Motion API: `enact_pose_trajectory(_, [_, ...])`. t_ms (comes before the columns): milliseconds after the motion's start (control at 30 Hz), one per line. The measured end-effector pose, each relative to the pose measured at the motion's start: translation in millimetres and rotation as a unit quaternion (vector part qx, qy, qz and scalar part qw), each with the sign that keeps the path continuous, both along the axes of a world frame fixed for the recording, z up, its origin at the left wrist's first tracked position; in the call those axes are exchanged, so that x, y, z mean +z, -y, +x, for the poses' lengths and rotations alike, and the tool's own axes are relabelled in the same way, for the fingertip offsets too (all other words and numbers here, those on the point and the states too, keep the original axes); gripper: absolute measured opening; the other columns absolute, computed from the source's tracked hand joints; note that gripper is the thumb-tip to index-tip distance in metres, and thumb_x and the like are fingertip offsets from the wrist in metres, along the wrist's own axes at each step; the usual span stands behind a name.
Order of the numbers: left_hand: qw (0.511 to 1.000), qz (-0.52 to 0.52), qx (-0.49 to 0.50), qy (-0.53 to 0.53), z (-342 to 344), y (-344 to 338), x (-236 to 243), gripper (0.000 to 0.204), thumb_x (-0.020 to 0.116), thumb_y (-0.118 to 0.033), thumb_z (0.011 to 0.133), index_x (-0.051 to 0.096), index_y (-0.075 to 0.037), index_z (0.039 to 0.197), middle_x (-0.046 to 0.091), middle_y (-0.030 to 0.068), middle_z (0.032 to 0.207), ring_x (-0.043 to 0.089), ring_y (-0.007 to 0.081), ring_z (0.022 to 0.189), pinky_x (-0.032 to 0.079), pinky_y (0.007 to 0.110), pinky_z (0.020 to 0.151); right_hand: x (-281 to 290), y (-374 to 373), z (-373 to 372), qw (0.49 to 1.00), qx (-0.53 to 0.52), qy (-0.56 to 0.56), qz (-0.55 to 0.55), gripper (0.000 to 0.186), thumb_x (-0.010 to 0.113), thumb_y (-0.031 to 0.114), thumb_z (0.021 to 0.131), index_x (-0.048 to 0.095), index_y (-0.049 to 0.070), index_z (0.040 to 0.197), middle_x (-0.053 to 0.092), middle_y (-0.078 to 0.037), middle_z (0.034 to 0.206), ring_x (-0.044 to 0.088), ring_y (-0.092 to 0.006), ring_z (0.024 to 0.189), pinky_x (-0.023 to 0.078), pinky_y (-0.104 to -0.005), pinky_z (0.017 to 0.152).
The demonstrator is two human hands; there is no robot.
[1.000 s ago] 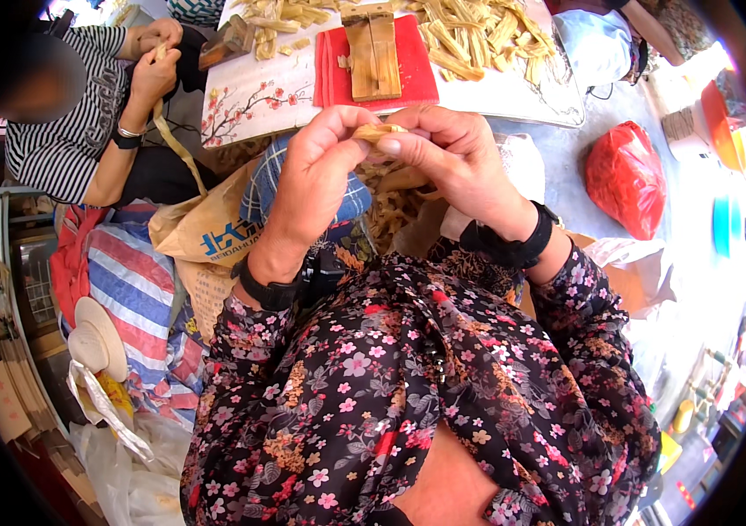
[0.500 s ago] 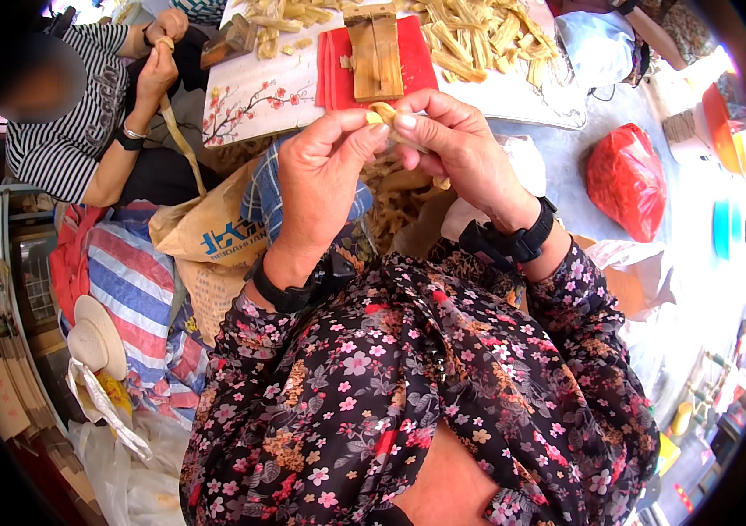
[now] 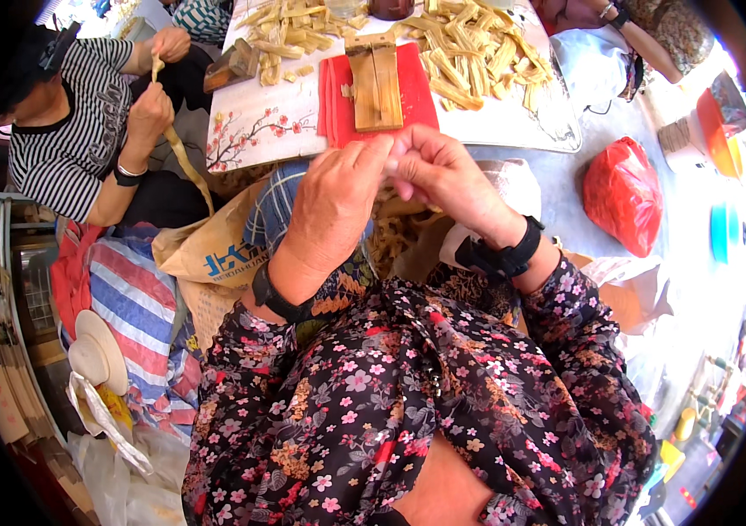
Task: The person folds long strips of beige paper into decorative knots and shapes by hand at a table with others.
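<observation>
My left hand [image 3: 338,197] and my right hand [image 3: 456,180] meet in front of the table's near edge, fingertips pressed together. Both are closed on a pale tan dried strip, which the fingers now hide almost wholly. Just beyond them a wooden block [image 3: 375,83] with a lengthwise slit lies on a folded red cloth [image 3: 418,92]. Loose tan strips [image 3: 469,57] are heaped on the table [image 3: 259,151] to the right of the block, and a smaller heap of strips [image 3: 278,35] is at its left. Below my hands, more tan pieces [image 3: 395,238] show between my knees.
A person in a striped shirt [image 3: 79,131] sits at left, holding a long tan strip [image 3: 184,167]. A second wooden block [image 3: 233,66] sits at the table's left edge. A paper sack [image 3: 215,254], striped woven bag [image 3: 132,302] and hat [image 3: 98,352] are at left. A red plastic bag [image 3: 622,195] lies at right.
My hands have lowered slightly, and my left hand has turned so its back shows. The strip seen between my fingertips before is now covered. The person at left has lowered one hand along their strip.
</observation>
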State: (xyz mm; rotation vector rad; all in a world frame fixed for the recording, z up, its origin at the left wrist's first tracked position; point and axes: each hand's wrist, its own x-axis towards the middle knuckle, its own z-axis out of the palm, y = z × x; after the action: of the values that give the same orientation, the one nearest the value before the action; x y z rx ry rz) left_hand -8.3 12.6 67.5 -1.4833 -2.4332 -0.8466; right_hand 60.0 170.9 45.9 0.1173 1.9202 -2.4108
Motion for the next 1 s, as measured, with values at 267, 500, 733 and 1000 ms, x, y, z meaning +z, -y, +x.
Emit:
enact_pose_trajectory(267, [0.993, -0.042, -0.014, -0.108, -54.6, 3.5, -31.2, 0.009, 0.057, -0.007, 0.081, 0.053, -0.007, 0.089, 0.053, 0.0057, 0.076, 0.060, 0.0273, 0.070, 0.049, 0.038, 0.059, -3.7, 0.5, -8.8, 0.993, -0.040, -0.065, 0.086, 0.021, 0.061, 0.020, 0.090, 0.062, 0.002, 0.080, 0.047, 0.004, 0.061, 0.041, -0.0038, 0.060, 0.037, -0.0233, 0.051])
enact_pose_trajectory(500, [0.826, 0.166, -0.065, 0.534, -81.7, -16.2, -48.3, 0.012, 0.049, -0.014, 0.095, 0.053, -0.007, 0.103, 0.048, -0.0018, 0.071, 0.048, 0.0076, 0.056, 0.042, 0.022, 0.052, -18.5, -33.5, -49.8, 0.966, -0.154, -0.062, 0.197, 0.023, 0.063, 0.017, 0.087, 0.061, -0.002, 0.074, 0.051, 0.002, 0.060, 0.043, -0.0053, 0.059, 0.037, -0.0244, 0.051])
enact_pose_trajectory(733, [0.889, 0.115, 0.028, 0.442, -94.9, -30.3, -37.8, 0.020, 0.051, -0.021, 0.095, 0.054, -0.005, 0.107, 0.044, -0.0054, 0.069, 0.041, 0.0027, 0.059, 0.038, 0.020, 0.053, -30.6, -42.3, -78.6, 0.944, -0.205, -0.097, 0.239, 0.027, 0.063, 0.024, 0.085, 0.062, -0.002, 0.075, 0.052, -0.005, 0.056, 0.047, -0.0110, 0.055, 0.039, -0.0295, 0.052])
enact_pose_trajectory(1000, [0.991, 0.031, 0.088, 0.091, -85.9, -18.1, -56.8, 0.014, 0.057, -0.016, 0.088, 0.062, -0.008, 0.098, 0.058, 0.0116, 0.072, 0.057, 0.0281, 0.068, 0.046, 0.035, 0.067, -55.1, -44.4, -68.1, 0.834, -0.235, -0.065, 0.494, 0.025, 0.061, 0.024, 0.085, 0.063, 0.000, 0.079, 0.061, -0.019, 0.071, 0.059, -0.0355, 0.067, 0.046, -0.0407, 0.060])
